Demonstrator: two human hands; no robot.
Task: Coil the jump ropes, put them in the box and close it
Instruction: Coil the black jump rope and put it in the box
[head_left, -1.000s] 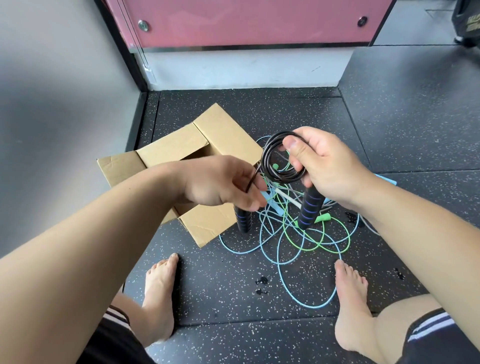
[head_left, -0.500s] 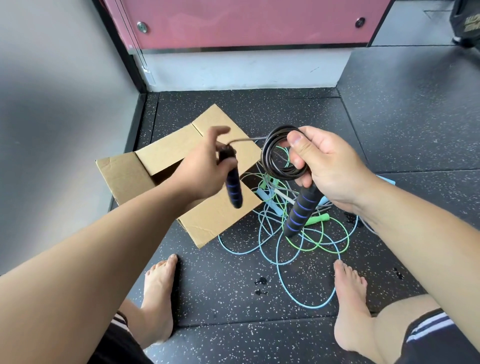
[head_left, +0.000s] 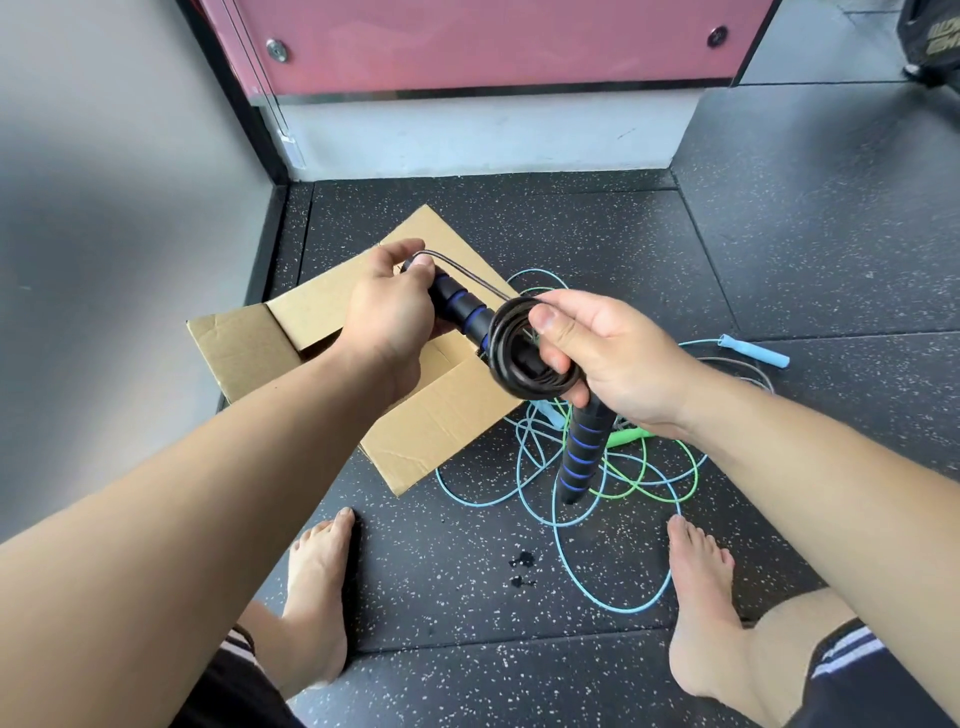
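Floor (head_left: 810, 270): dark speckled rubber mat; it carries everything here. No bench in view. Two bare feet stand at its near edge.

Loose ropes: a light blue rope (head_left: 587, 566) and a green rope (head_left: 639, 478) lie tangled on the floor between the feet and the box, uncoiled. One light blue handle (head_left: 763, 353) lies out to the right, apart from the heap.

Right hand (head_left: 608, 358): closed around the coil (head_left: 524, 358) of the black rope, thumb pressed across the loops, fingers wrapped behind. One blue-banded foam handle (head_left: 582, 452) hangs down from under this hand, above the tangle.

Left hand (head_left: 389, 306): closed on the cord end of the second foam handle (head_left: 462, 306), which points at the coil and appears to meet it. A short run of cord (head_left: 467, 270) arcs from this handle to the coil.

Box (head_left: 332, 312): open cardboard, flaps spread, on the floor toward the far left corner, directly below the left hand. Its inside is hidden behind the hand and forearm; contents cannot be told.

Handling, judged: the cord looks thin, smooth and springy, so the loops would likely spring open if the thumb lifts. Light overall, with most weight in the handles. Foam looks grippy; best hold is the handles plus a pinch across all loops.

Stage, judged: black rope nearly coiled; two ropes not yet coiled; box not yet closed.
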